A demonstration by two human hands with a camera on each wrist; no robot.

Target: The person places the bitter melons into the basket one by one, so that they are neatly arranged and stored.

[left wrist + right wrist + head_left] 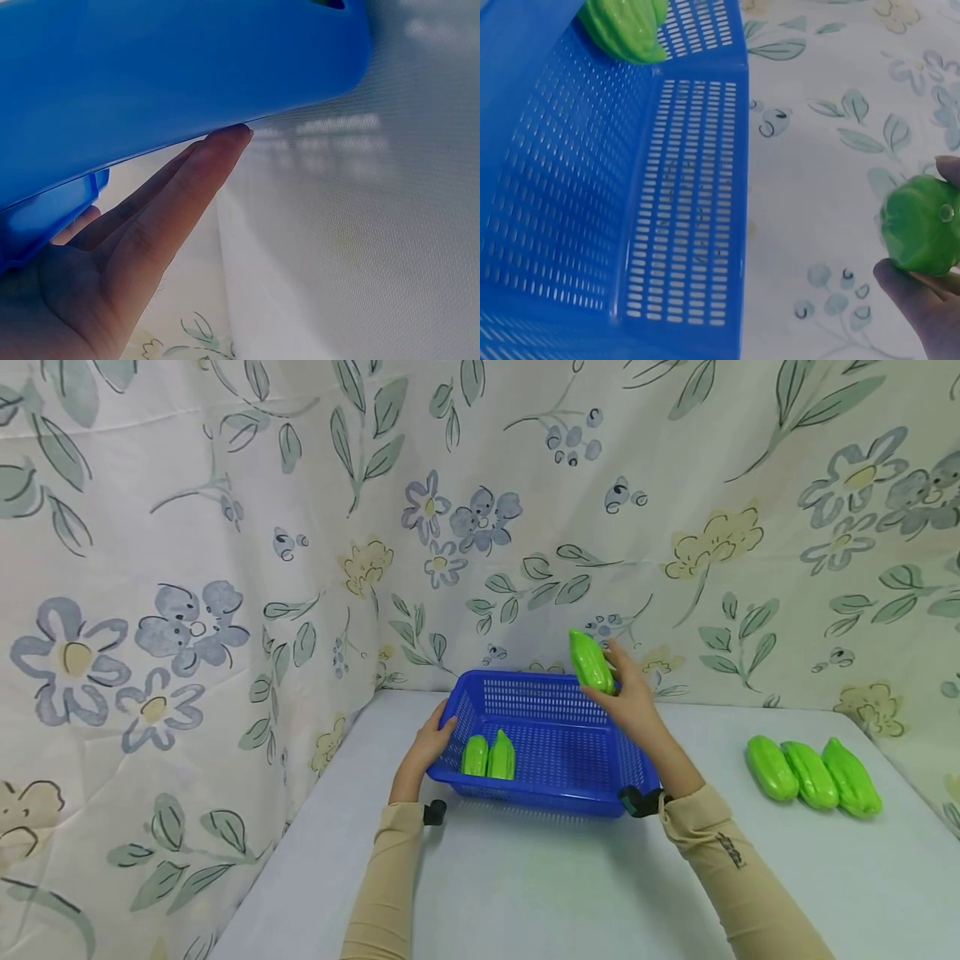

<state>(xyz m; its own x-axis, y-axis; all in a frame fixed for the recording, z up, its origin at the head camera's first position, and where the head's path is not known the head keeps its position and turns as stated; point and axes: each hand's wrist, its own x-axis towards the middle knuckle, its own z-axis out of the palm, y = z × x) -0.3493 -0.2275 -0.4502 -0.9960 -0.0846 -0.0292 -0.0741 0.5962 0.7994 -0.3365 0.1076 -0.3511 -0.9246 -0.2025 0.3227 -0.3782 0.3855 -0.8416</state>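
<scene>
So my right hand (634, 693) has a glossy bright green, oblong, ridged vegetable with a pointed end (589, 662) pinched between thumb and fingers, held up off everything with the tip poking away from me. My left hand (426, 745) is off to the other side, well apart from the right, clamped on the left end of a blue rectangular plastic basket with slotted walls (555, 792): thumb over the rim, fingers pressed along the outside. Can't quite tell if the basket's near edge sits on the smooth white desk (525, 885) or is tipped up a bit, the angle's bad.

Inside the basket, just right of my left hand, two matching green vegetables (501, 756) lie side by side. Further out, well to the right of my right hand, there's a row of three more green vegetables (810, 774) lying on the desk, slanted and close together. Beyond both hands hangs a white cloth with blue flowers and green leaves (480, 527). My beige sleeves (738, 860) end just behind the wrists.
</scene>
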